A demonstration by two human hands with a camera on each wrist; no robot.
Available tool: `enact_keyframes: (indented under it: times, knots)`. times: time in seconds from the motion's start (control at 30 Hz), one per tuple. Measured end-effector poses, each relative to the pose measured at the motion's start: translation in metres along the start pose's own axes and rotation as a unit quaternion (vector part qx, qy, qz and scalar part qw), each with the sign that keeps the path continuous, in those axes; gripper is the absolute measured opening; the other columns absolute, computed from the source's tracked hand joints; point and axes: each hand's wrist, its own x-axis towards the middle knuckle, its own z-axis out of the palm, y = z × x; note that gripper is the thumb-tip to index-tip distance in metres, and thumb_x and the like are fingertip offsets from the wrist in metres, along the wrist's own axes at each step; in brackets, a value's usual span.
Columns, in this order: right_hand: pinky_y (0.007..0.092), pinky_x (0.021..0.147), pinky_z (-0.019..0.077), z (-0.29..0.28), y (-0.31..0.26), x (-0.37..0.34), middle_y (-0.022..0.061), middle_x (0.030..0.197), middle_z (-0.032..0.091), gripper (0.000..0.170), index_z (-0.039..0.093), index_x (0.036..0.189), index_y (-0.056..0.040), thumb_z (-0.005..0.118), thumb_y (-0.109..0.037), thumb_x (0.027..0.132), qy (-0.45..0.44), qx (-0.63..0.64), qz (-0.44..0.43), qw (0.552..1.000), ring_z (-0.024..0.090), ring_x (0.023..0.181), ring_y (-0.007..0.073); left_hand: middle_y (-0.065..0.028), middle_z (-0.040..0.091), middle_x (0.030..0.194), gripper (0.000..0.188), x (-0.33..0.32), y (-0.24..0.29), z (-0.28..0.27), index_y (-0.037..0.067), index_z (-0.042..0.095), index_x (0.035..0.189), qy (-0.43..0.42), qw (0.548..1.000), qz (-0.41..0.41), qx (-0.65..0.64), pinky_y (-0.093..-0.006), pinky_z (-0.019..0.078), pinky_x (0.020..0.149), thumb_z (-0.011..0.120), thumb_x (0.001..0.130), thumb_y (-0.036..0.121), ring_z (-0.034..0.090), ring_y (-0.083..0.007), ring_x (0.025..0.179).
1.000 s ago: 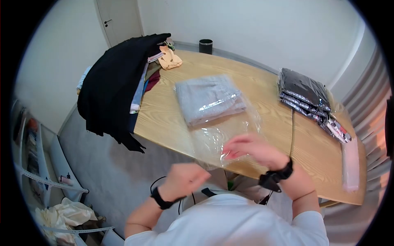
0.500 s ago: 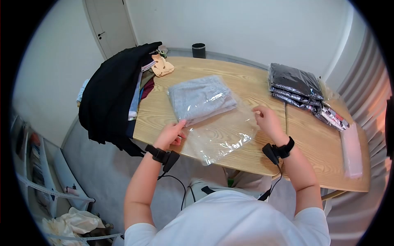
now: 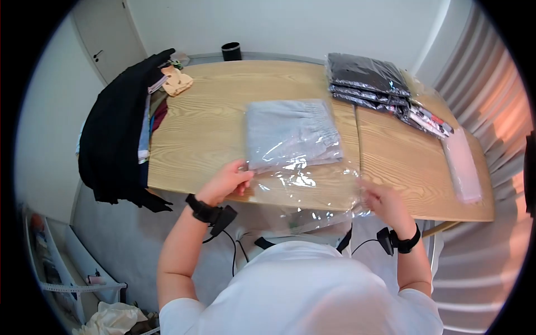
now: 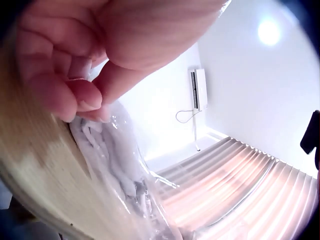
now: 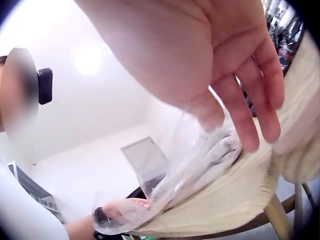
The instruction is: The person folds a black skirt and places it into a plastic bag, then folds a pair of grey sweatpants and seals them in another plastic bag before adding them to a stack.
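Observation:
A folded light grey garment with a gathered waistband lies inside a clear plastic bag on the wooden table. The bag's unfilled end spreads toward the person and hangs past the table's near edge. At the garment's near left corner, my left hand pinches the bag's edge between thumb and fingertips; the left wrist view shows the film running from these fingertips. My right hand holds the bag's right edge by the thumb, its other fingers extended in the right wrist view. Shiny film stretches between both hands.
On the left lies a clothes pile under a black cloth, with a peach garment beside it. Bagged dark garments are stacked at the back right, near a pale pink strip. A seam crosses the table.
Both hands came from over the near table edge to the bag's two sides and took hold. The bag with the garment has turned straighter, and its loose end is drawn toward the person.

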Motion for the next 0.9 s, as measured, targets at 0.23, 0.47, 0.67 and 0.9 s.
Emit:
enact_keyframes:
  times: [0.23, 0.47, 0.67, 0.9]
  knots:
    - [0.0277, 0.073, 0.0492, -0.014, 0.033, 0.006, 0.0044, 0.088, 0.065, 0.026, 0.063, 0.107, -0.0014, 0.058, -0.019, 0.088, -0.092, 0.217, 0.083, 0.968, 0.061, 0.079, 0.0134, 0.0019, 0.059, 0.076, 0.02, -0.021, 0.001, -0.035, 0.005, 0.06, 0.099, 0.005, 0.998, -0.064, 0.002, -0.021, 0.0438, 0.055, 0.053, 0.091, 0.022, 0.05, -0.0059, 0.056]
    - [0.0232, 0.06, 0.0455, 0.01, -0.003, 0.073, 0.0025, 0.072, 0.06, 0.037, 0.047, 0.119, 0.0008, 0.057, -0.02, 0.09, -0.059, 0.334, 0.233, 0.911, 0.056, 0.065, 0.0097, 0.0007, 0.058, 0.069, 0.03, -0.01, 0.01, -0.014, 0.005, 0.058, 0.077, 0.037, 0.993, -0.038, 0.107, -0.0207, 0.0399, 0.049, 0.051, 0.093, 0.03, 0.048, -0.0062, 0.053]
    - [0.0186, 0.054, 0.0416, 0.02, 0.008, 0.062, 0.0001, 0.068, 0.058, 0.039, 0.047, 0.118, 0.0016, 0.064, -0.01, 0.085, -0.072, 0.296, 0.179, 0.936, 0.053, 0.055, 0.0081, 0.0005, 0.053, 0.064, 0.024, -0.014, -0.005, -0.025, 0.005, 0.055, 0.077, 0.028, 0.993, -0.038, 0.11, -0.0221, 0.0403, 0.051, 0.052, 0.093, 0.023, 0.049, -0.0074, 0.055]
    - [0.0298, 0.076, 0.048, 0.016, 0.018, 0.032, 0.0153, 0.105, 0.058, 0.06, 0.042, 0.131, -0.0044, 0.067, -0.002, 0.076, 0.045, 0.065, 0.015, 0.997, 0.059, 0.089, 0.0212, -0.0185, 0.037, 0.133, 0.06, -0.037, -0.013, -0.02, 0.012, 0.047, 0.131, 0.104, 0.836, 0.299, 0.449, -0.0386, 0.0408, 0.091, 0.066, 0.075, 0.001, 0.048, -0.031, 0.111]
